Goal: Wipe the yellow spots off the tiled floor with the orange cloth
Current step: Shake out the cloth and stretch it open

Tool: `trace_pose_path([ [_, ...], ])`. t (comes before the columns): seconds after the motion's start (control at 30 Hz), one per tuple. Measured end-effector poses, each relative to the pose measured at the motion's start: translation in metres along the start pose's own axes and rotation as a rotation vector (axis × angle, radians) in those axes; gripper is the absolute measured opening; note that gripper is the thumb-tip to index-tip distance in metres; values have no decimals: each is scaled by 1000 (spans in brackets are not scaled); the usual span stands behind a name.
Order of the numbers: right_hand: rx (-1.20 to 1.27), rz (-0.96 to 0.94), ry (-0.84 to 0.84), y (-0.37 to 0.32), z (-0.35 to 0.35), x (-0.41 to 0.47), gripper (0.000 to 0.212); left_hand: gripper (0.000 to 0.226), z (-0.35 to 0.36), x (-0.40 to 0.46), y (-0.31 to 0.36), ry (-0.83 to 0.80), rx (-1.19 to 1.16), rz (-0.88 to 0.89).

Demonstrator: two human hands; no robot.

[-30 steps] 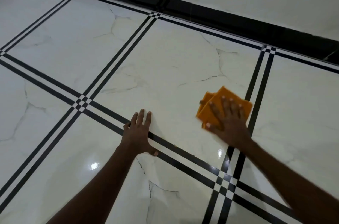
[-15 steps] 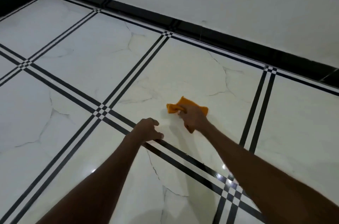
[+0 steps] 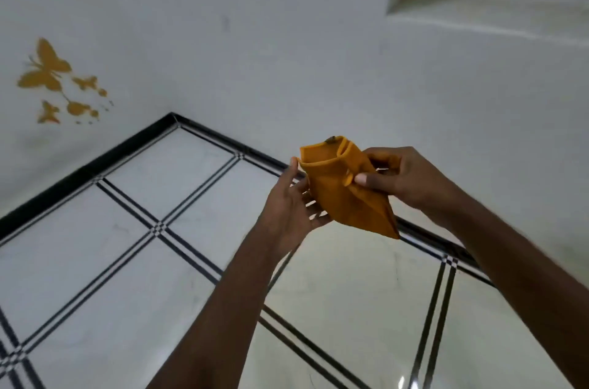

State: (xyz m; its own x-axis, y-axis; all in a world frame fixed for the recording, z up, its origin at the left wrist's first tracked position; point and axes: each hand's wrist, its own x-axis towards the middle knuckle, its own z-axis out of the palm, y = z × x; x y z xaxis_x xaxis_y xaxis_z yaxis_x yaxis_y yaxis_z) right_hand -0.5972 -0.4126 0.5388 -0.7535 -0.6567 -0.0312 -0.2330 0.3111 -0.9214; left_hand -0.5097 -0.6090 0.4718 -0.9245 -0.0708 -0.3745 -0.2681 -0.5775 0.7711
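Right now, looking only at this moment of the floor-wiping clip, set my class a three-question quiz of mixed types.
1. True or false: the orange cloth lies flat on the tiled floor.
2. Which hand pinches the cloth with thumb and curled fingers? A) left hand B) right hand C) neither
3. Fill in: the yellow shapes on the wall at far left are ____.

Key: 1 false, it is held up in the air between both hands; 2 B, while the left hand's fingers sit against its other side; 3 butterflies.
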Motion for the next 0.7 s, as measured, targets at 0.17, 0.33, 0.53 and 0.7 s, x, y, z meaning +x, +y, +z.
trace_pose_path([
  [0.17,-31,-106,108,-184,-78,-4,16,52,83,-81,173,-71,142,221],
  [0.33,98,-83,116,-318,-137,-12,26,60,157,-140,286,-67,359,349],
  [0.53,287,-91,85,-435,-197,-43,21,27,231,-190,349,-166,427,341],
  [0.7,435,-111,52,-463,-242,-59,26,15,279,-206,370,-67,493,464],
])
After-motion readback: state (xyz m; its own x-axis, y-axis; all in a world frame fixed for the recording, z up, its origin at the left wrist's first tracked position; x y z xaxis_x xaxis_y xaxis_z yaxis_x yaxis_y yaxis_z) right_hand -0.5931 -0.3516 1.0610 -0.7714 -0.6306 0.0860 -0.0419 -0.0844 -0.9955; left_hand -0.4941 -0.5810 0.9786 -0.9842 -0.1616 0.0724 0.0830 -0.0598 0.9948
